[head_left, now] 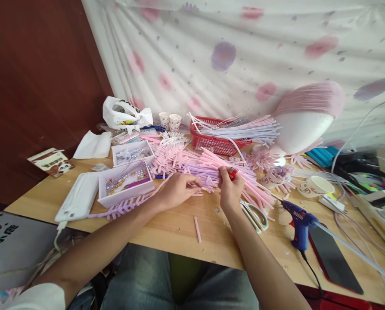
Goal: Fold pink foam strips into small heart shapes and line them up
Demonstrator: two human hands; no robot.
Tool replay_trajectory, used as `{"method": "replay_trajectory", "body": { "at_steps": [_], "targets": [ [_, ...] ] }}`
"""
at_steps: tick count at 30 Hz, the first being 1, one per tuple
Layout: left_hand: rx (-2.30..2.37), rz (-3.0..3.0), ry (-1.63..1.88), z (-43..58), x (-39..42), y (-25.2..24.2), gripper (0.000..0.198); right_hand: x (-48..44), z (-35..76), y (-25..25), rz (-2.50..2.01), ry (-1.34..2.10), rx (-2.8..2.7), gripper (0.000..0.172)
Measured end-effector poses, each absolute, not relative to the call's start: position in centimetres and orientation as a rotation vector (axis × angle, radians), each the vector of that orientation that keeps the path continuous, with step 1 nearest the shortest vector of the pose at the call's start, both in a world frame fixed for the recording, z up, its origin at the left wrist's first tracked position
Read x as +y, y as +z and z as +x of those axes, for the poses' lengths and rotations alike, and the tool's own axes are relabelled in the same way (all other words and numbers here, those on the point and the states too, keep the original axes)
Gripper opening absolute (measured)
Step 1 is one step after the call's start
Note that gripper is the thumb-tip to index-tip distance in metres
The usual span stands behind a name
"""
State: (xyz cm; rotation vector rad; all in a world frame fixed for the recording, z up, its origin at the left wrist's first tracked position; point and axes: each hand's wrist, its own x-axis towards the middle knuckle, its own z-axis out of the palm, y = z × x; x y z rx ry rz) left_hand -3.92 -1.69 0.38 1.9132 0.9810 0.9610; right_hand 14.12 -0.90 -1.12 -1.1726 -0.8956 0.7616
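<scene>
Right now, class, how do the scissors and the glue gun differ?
The scissors are pale-handled; the glue gun is blue. The scissors lie partly hidden near the right hand; the glue gun's body is in plain view. The glue gun has a black cord; the scissors show none. Both are on the table.

Left hand, fingers curled, and right hand, holding a red object, over the tabletop; pink stems just beyond; scissors and glue gun right; basket far.
</scene>
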Motion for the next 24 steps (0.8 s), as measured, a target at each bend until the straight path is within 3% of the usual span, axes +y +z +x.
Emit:
{"method": "replay_trajectory", "body": {
  "at_steps": [8,11,15,18,24],
  "targets": [
    [1.085,2.436,0.741,-5.4,-3.3,-0.4,0.006,-0.9,13.9,-1.4,-1.190,0.698,-0.998,0.034],
    [1.131,2.414,0.788,-6.7,-3.2,0.6,0.016,-0.9,13.9,-1.5,-1.196,0.687,-0.994,0.034],
    [0.717,2.515,0.492,-6.7,-4.2,1.9,0.022,-0.8,13.9,-1.6,-1.184,0.713,-0.975,0.031],
    [0.398,2.616,0.308,-5.3,-5.4,1.2,0.014,-0.8,13.8,-1.7,-1.204,0.707,-0.997,0.032],
    [0.475,2.535,0.473,-5.4,-5.6,-0.1,0.028,-1.1,13.7,-1.6,-1.213,0.719,-1.023,0.033]
  ]
}}
